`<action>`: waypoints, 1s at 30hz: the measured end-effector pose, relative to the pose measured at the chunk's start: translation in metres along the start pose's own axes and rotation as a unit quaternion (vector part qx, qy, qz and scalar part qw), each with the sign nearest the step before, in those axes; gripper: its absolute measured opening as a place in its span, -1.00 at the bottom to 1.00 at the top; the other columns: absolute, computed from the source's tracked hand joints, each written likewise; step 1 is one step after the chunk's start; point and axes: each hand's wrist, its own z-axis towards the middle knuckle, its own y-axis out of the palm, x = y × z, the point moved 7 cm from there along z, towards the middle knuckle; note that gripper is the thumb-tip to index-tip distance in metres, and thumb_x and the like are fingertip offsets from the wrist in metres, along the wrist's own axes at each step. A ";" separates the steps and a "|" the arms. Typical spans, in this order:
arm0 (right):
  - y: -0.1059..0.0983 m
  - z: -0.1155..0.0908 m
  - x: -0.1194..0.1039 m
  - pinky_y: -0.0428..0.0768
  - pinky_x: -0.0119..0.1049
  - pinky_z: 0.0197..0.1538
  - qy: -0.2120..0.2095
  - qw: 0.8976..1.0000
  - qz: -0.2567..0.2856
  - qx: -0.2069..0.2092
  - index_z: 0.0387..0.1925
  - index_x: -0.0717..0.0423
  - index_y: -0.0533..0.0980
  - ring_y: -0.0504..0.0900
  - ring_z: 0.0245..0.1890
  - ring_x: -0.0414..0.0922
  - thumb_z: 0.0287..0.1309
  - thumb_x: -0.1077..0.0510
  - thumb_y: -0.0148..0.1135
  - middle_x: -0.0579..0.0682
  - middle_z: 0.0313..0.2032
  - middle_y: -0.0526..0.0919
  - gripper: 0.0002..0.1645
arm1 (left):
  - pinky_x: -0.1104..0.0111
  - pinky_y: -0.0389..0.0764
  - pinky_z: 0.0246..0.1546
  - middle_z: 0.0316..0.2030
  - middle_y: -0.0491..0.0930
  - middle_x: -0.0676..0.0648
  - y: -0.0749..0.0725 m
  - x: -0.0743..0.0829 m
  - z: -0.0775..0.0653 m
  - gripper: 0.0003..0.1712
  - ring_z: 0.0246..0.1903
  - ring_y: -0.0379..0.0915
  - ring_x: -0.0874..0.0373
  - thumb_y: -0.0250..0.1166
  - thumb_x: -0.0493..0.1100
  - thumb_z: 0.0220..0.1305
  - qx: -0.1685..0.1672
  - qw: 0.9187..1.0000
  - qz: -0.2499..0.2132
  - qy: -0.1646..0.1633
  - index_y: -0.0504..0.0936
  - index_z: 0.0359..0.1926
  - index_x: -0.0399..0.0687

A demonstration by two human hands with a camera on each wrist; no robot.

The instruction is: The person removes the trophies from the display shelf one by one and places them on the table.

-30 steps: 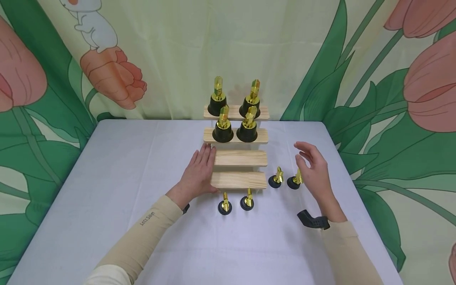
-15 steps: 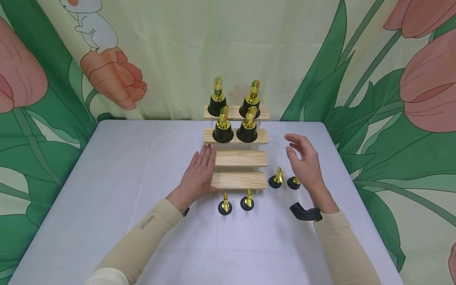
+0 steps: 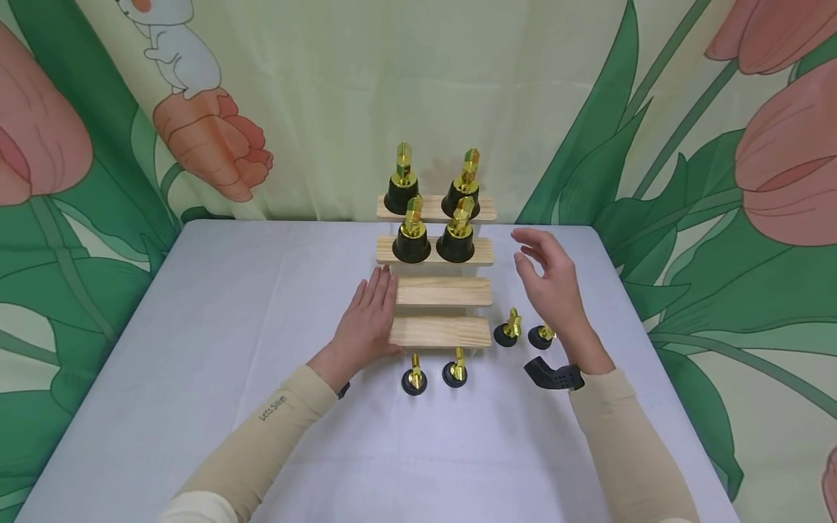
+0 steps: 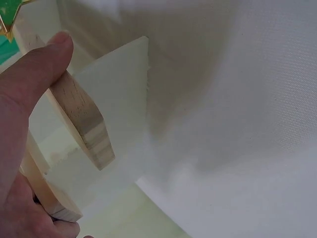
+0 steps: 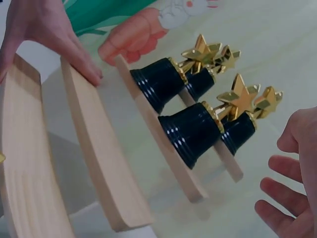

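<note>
My left hand [image 3: 368, 312] rests with straight fingers along the left ends of the two lower shelves of a wooden tiered rack [image 3: 445, 291]. In the left wrist view, its thumb [image 4: 47, 62] lies on one plank end. To the right of the rack, my right hand [image 3: 551, 280] is raised with loosely curved fingers and holds nothing. Two star trophies with black bases stand on each of the two upper shelves, such as the front left trophy [image 3: 412, 236]. The right wrist view shows my right fingers [image 5: 282, 193] apart from the nearest black trophy base [image 5: 193, 131].
Two small trophies stand on the table before the rack, one at its front left [image 3: 415, 379]. Two more stand on the right, the outer small trophy [image 3: 540, 336] close to my right wrist. A printed curtain [image 3: 314, 109] hangs behind the white-covered table [image 3: 216, 305].
My right hand has moved left and farther forward, away from the small trophies on the right and toward the upper shelves. My left hand stays on the rack.
</note>
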 end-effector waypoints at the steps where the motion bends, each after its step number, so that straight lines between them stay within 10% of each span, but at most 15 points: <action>1: 0.001 0.002 -0.002 0.48 -0.19 0.33 -0.002 1.000 0.003 -0.001 0.23 0.17 0.44 0.50 0.26 -0.13 0.37 0.26 0.09 0.05 0.19 0.56 -0.58 | 0.02 -0.11 0.55 0.55 -0.23 -0.39 0.000 0.000 0.000 0.62 0.56 -0.32 -0.23 0.61 0.32 -0.23 0.000 1.000 0.001 0.001 -0.21 0.53 -0.41; 30: 0.028 0.033 -0.024 0.47 -0.02 0.34 -0.028 0.998 0.055 -0.029 0.26 0.19 0.42 0.49 0.26 0.01 0.34 0.22 0.19 0.13 0.20 0.54 -0.52 | 0.03 -0.12 0.56 0.54 -0.23 -0.39 0.002 0.001 0.002 0.63 0.57 -0.33 -0.20 0.59 0.35 -0.24 -0.009 1.000 0.022 -0.003 -0.21 0.52 -0.43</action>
